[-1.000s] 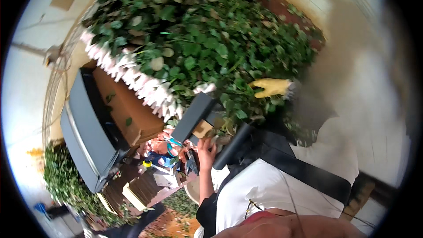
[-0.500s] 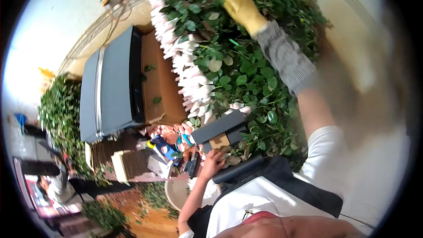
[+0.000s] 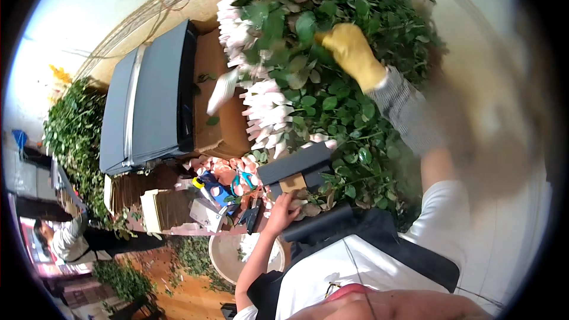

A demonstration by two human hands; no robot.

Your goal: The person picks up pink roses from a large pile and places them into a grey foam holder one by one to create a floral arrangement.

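Note:
My right hand (image 3: 353, 58), in a yellow glove with a grey striped sleeve above it, is closed around a leafy rose stem. A pale, sleeved rose bud (image 3: 224, 91) sticks out to the left of the pile, blurred by motion, and seems to be on that stem. Beneath lies a big heap of leafy roses (image 3: 361, 112), their pale pink-white wrapped heads (image 3: 265, 104) lined up on the left side. My bare left hand (image 3: 283, 214) has its fingers curled at the near edge of a dark grey cardboard piece (image 3: 296, 163) with a brown patch; what they pinch is hidden.
Left of the roses stand a brown carton (image 3: 222, 124) and a stack of grey sheets (image 3: 157, 98). Teal-handled scissors (image 3: 243, 182), a blue object (image 3: 214, 192) and peach petals lie nearer. A pale bucket (image 3: 228, 264) stands below. Another person (image 3: 68, 240) is at far left.
My right hand has come down and right from the top of the heap, drawing out a rose whose bud now shows over the carton. My left hand stays about where it was.

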